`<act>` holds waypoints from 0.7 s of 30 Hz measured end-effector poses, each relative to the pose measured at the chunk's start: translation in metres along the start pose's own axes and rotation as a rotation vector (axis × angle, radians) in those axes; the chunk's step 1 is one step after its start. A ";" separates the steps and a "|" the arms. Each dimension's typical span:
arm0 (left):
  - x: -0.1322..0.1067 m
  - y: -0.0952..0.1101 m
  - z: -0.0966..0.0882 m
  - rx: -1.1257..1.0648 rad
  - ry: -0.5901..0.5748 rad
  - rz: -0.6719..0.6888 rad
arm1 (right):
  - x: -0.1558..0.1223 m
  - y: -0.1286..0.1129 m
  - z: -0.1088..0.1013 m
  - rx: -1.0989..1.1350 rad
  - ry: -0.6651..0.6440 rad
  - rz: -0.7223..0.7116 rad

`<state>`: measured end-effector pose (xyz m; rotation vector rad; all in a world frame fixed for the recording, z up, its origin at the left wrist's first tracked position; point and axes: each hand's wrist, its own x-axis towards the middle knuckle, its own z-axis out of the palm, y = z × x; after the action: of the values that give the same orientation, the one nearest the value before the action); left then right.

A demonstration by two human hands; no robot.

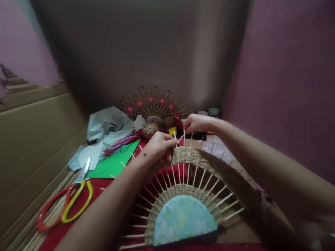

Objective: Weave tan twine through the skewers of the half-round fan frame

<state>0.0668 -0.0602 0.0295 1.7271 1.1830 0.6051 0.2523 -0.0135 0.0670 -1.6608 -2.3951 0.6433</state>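
Note:
A half-round woven piece [199,164] stands before me, with wooden sticks fanning out from a pale floral half-disc [183,219] and jute cord wound in bands. My left hand [159,146] is closed in a pinch on the cord at the top of the outer band, among the stick tips. My right hand [196,122] is closed just behind the top sticks, fingers curled on the cord strand. A ball of jute twine [149,129] lies just beyond my left hand.
Scissors [70,200] with red and yellow handles lie at the left, beside loose sticks [39,233]. Green paper [115,162], crumpled cloth [107,123] and a finished flowered fan piece [154,104] sit farther back. Cardboard walls close the left and back; a pink wall stands right.

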 end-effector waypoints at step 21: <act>0.003 -0.011 -0.001 0.006 0.063 -0.036 | -0.048 0.025 0.013 0.059 0.083 -0.170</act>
<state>0.0618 -0.0558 0.0199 1.6991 1.2585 0.6384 0.2867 -0.0543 0.0502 -1.4128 -2.4012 0.5985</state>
